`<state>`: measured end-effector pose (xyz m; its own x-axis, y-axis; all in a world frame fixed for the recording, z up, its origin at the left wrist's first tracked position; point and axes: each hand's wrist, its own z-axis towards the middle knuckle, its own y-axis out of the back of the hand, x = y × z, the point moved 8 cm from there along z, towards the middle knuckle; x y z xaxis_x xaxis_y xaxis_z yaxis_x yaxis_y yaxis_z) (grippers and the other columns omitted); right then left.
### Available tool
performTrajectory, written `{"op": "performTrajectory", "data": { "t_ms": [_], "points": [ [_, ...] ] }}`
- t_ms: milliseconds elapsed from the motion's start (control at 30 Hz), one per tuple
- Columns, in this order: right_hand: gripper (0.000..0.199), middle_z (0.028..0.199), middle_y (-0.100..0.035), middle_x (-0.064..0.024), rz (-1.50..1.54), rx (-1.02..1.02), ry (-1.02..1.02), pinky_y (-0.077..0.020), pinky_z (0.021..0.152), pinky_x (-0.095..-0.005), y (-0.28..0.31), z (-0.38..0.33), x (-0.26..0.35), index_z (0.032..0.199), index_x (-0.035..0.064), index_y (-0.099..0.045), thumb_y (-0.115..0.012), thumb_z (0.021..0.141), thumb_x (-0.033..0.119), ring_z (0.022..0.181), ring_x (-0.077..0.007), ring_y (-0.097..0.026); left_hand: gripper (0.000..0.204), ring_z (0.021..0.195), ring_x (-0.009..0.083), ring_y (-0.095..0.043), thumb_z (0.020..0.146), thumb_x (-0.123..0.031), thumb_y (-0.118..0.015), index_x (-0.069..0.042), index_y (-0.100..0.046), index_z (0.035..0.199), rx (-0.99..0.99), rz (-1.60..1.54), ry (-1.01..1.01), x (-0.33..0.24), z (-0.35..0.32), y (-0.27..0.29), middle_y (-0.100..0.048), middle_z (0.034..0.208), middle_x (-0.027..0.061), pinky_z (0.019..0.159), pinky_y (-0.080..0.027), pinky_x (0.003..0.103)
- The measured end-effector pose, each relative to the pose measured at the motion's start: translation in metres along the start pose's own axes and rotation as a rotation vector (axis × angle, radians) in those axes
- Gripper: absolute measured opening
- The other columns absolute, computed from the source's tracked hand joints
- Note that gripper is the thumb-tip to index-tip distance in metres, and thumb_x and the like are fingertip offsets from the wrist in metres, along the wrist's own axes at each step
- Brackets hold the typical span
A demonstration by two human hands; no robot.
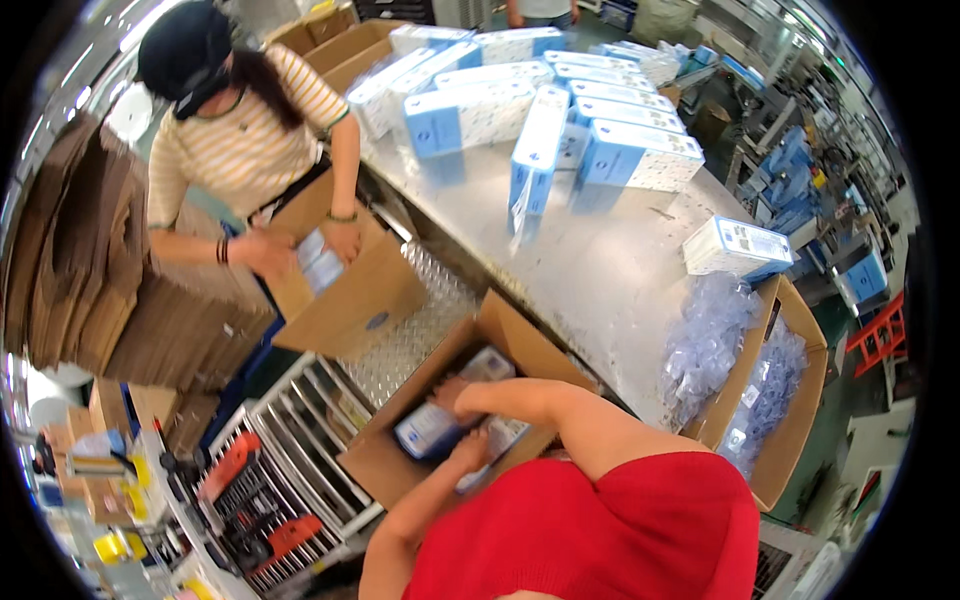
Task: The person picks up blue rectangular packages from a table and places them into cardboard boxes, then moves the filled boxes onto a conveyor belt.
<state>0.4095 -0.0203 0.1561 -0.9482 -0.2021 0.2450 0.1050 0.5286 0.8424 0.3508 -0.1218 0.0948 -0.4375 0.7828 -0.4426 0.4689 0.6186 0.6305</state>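
While both my hands press packs down inside my box (470, 400), left hand (468, 452) and right hand (455, 395) lie flat, gripping nothing; many packs (600, 130) wait on the table (600, 260) beyond

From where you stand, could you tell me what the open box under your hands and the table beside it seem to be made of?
The box looks like plain brown cardboard: matte, with folded flaps. The table seems to be bare metal, probably steel: its grey top has a dull sheen and faintly mirrors the blue-and-white cartons standing on it.
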Motion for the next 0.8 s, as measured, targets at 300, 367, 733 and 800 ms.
{"op": "performTrajectory", "data": {
  "t_ms": [300, 367, 733, 800],
  "points": [
    [0.015, 0.083, -0.062, -0.0126, 0.087, -0.687, -0.595, -0.0493, 0.069, -0.0445, 0.24, -0.26, -0.306, 0.086, 0.0073, -0.059, -0.059, 0.074, 0.017, 0.08, -0.0332, -0.06, 0.02, 0.085, 0.0354, -0.063, 0.082, -0.013, -0.062, -0.002, -0.065, 0.098, -0.346, -0.422, -0.42, -0.11, -0.026, 0.264, -0.065, 0.091, 0.0189, 0.073, -0.051, 0.04],
    [0.048, 0.108, -0.059, -0.017, -0.067, -0.717, -0.902, -0.0448, 0.087, -0.0455, 0.223, -0.353, -0.429, 0.108, 0.0066, -0.057, -0.074, 0.065, 0.02, 0.104, -0.036, -0.054, 0.016, 0.083, 0.0368, -0.061, 0.081, -0.009, -0.061, -0.002, -0.064, 0.095, -0.595, -0.304, -0.477, -0.151, -0.001, 0.34, -0.063, 0.088, 0.0186, 0.074, -0.05, 0.04],
    [0.087, 0.107, -0.051, -0.0104, -0.101, -0.635, -0.638, -0.0384, 0.091, -0.0428, 0.193, -0.389, -0.47, 0.117, 0.0106, -0.051, -0.086, 0.043, 0.042, 0.104, -0.0321, -0.047, 0.084, 0.112, 0.0513, -0.045, 0.068, -0.034, -0.075, -0.004, -0.034, 0.134, -0.855, 0.223, -0.078, -0.215, 0.227, 0.519, -0.033, 0.133, 0.0286, 0.095, -0.04, 0.051],
    [0.086, 0.104, -0.051, -0.0113, -0.051, -0.579, -0.49, -0.039, 0.087, -0.0421, 0.188, -0.385, -0.438, 0.114, 0.0095, -0.052, -0.086, 0.042, 0.043, 0.102, -0.0316, -0.048, 0.089, 0.112, 0.052, -0.044, 0.068, -0.034, -0.075, -0.003, -0.03, 0.137, -0.781, 0.233, -0.061, -0.202, 0.212, 0.512, -0.034, 0.133, 0.0292, 0.094, -0.039, 0.053]
  ]
}}
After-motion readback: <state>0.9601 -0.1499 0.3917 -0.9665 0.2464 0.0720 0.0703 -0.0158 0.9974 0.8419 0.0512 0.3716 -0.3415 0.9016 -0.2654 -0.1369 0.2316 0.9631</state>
